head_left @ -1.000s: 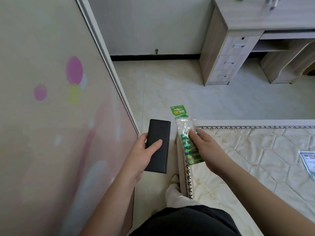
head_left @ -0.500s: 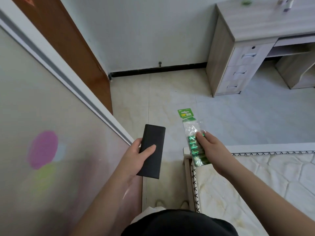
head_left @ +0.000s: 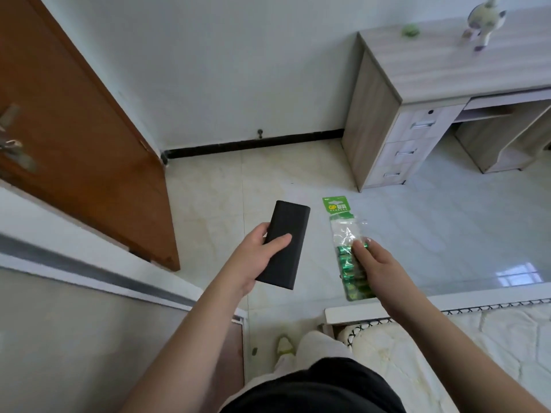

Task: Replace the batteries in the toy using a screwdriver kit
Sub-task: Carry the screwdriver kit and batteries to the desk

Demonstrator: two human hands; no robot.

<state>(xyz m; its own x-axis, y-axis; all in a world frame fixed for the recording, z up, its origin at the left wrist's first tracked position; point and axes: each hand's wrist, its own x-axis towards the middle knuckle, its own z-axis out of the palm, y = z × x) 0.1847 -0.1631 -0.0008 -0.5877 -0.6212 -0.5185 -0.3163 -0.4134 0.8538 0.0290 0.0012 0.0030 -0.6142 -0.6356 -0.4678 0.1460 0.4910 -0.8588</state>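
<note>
**Two hands, one black case, one battery pack**

You hold two things, one in each hand. Your left hand (head_left: 253,257) grips one black case (head_left: 283,244), a flat long box; the thumb lies across its top face and the other fingers are curled under it, so you see only the thumb and the first knuckle. The case points away from you toward 12 o'clock, a little tilted to 1 o'clock, above the pale floor tiles (head_left: 298,180).

Your right hand (head_left: 377,263) holds one battery pack (head_left: 347,248), a clear plastic strip with a green header card at its far end. The fingers are curled over the lower half of the strip and pinch it. Inside the pack you can see green batteries in a row, but your fingers cover several, so I cannot tell the exact count. The pack is just at 3 o'clock from the case; the two are apart and do not touch.

On the one desk (head_left: 447,73), far at 1 o'clock, stands one plush toy (head_left: 483,20) and one small green object (head_left: 410,30), too blurred to name. The desk has three drawers (head_left: 414,147). One brown door (head_left: 74,120) is at 10 o'clock. One mattress (head_left: 462,347) lies at 4 o'clock, below your right forearm.
</note>
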